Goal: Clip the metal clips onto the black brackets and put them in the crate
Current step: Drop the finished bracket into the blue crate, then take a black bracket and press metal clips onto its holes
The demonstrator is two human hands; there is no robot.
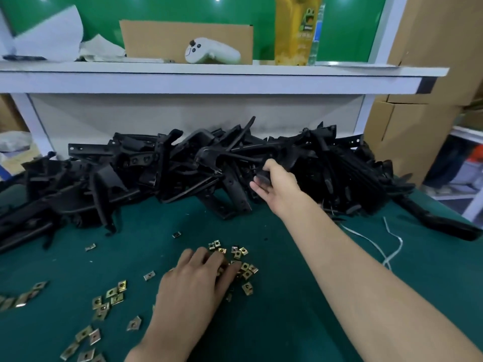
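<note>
A long heap of black brackets (pixel 167 168) lies across the back of the green table. My right hand (pixel 277 186) reaches into the heap and grips the end of one black bracket (pixel 262 178) between thumb and fingers. Small brass-coloured metal clips (pixel 241 253) lie scattered on the cloth in front. My left hand (pixel 198 280) rests palm down on the middle cluster of clips, its fingertips curled among them; whether it holds one is hidden. No crate is in view.
More clips (pixel 109 299) are strewn at the lower left. A white cord (pixel 389 246) lies on the green table (pixel 300 296) at right. A white shelf (pixel 209 77) overhangs the heap, bearing a white controller (pixel 211 53). Cardboard boxes (pixel 407 142) stand at right.
</note>
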